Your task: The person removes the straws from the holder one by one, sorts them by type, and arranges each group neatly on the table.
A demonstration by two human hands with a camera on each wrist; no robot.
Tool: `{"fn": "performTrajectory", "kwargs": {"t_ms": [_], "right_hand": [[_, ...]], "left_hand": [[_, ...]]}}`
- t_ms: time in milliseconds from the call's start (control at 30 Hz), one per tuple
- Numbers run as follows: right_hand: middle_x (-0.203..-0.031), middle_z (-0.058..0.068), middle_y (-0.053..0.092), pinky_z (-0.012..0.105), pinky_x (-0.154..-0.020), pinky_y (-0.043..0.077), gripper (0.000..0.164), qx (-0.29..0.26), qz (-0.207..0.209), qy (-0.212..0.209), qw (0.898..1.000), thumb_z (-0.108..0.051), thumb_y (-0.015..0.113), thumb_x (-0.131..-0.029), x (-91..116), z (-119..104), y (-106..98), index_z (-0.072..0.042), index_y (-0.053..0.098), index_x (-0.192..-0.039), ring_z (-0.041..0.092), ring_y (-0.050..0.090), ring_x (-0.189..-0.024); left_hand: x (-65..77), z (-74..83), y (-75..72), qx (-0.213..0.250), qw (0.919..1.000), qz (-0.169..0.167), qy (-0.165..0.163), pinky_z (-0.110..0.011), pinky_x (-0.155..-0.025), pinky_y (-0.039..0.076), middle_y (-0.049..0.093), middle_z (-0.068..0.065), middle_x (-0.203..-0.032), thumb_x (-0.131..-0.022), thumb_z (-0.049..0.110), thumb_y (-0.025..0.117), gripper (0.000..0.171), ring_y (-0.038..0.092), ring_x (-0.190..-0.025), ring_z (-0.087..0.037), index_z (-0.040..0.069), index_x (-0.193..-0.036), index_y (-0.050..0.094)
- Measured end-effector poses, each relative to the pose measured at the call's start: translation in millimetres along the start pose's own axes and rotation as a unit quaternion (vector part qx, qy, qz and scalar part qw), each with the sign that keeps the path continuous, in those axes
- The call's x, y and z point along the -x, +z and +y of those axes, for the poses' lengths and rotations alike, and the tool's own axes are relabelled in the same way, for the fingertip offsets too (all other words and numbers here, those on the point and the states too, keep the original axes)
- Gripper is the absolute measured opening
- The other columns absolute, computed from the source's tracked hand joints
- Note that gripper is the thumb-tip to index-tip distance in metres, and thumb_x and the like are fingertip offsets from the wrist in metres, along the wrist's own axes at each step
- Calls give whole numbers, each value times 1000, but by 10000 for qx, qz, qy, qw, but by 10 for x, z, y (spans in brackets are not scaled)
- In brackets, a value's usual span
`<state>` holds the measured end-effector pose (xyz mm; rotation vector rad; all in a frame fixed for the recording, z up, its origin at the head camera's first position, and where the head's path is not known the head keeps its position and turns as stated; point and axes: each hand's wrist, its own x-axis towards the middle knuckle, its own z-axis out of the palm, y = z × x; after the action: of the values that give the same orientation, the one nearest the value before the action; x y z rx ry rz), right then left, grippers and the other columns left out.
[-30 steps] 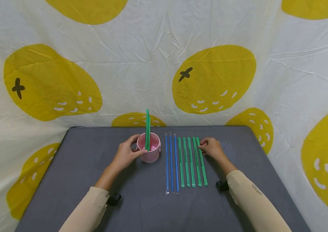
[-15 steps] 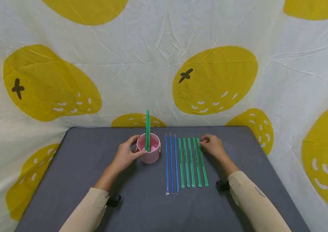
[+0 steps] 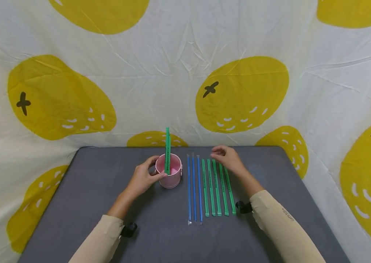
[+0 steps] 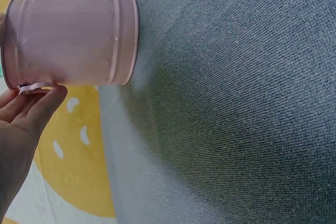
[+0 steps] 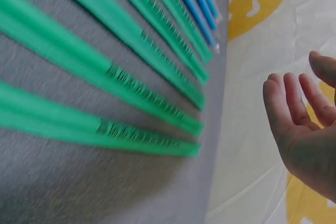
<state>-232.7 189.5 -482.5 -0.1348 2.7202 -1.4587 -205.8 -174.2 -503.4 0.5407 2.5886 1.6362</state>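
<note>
A small pink bucket (image 3: 169, 181) is on the table, gripped by my left hand (image 3: 142, 178) at its left side, thumb near the front rim. In the left wrist view, fingers of the left hand (image 4: 31, 121) touch the bucket (image 4: 68, 40) by its side handle. Green paper-wrapped straws (image 3: 167, 151) stand upright inside it. Above the far ends of a row of several green wrapped straws (image 3: 211, 188) hovers my right hand (image 3: 227, 159). The right wrist view shows that hand (image 5: 302, 124) apart from the straws (image 5: 142, 85), fingers loosely bent, holding nothing.
Three blue straws (image 3: 194, 190) in clear wrappers lie between the bucket and the green row. The dark grey table (image 3: 159, 233) ends at a back edge close behind them. A white cloth (image 3: 159, 91) with yellow fruit prints hangs beyond.
My right hand has left the rightmost green straw, moving left and up over the row's far ends. The straws lie as before. My left hand stays on the bucket.
</note>
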Motion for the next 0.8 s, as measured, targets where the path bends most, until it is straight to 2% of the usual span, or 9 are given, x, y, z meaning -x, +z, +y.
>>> {"fn": "performTrajectory", "kwargs": {"t_ms": [133,300,400,533,633,800], "right_hand": [[-126,26,68,53,-98,59,35,-643,-242,-110,9976,-16,67,-102,-54,-161,120,4,64,-130,38,68,-113],[-128,33,65,52,-101,57,36,-1393,-542,-16,9888,-11,65,-102,-166,-427,296,10,60,-132,45,65,-119],[-128,30,66,48,-100,59,38,-1449,-620,8,9875,-12,66,-102,-232,-573,390,7,60,-134,44,66,-120],[-128,26,67,40,-96,62,42,-1443,-620,-167,9875,-13,67,-102,-326,-712,502,6,58,-138,41,67,-118],[-130,27,65,38,-97,61,42,-1615,-678,-224,9843,-12,66,-102,-383,-797,575,7,57,-139,41,66,-120],[-139,31,59,50,-107,54,47,-2028,-881,-247,9749,-10,65,-103,-502,-903,678,7,52,-144,42,62,-127]], "left_hand": [[-2,-13,7,-19,10000,49,-6,-40,-95,60,63,-21,-140,-83,27,89,75,59,-133,-37,2,-144,54],[-6,-11,7,-60,9999,87,42,-38,-94,60,64,-19,-139,-81,26,90,74,61,-131,-35,3,-143,55],[-6,-8,6,-47,10000,67,48,-40,-94,60,63,-21,-139,-82,26,90,75,60,-132,-36,3,-143,55],[-10,-4,9,-12,10000,68,27,-42,-95,60,63,-23,-140,-82,24,90,74,60,-132,-38,2,-143,54],[-13,-2,11,8,10000,89,27,-45,-95,59,62,-23,-140,-83,22,89,73,59,-132,-39,1,-143,54],[-33,-15,2,70,9999,94,29,-47,-95,59,63,-24,-139,-83,21,89,73,60,-132,-40,0,-143,54]]}}
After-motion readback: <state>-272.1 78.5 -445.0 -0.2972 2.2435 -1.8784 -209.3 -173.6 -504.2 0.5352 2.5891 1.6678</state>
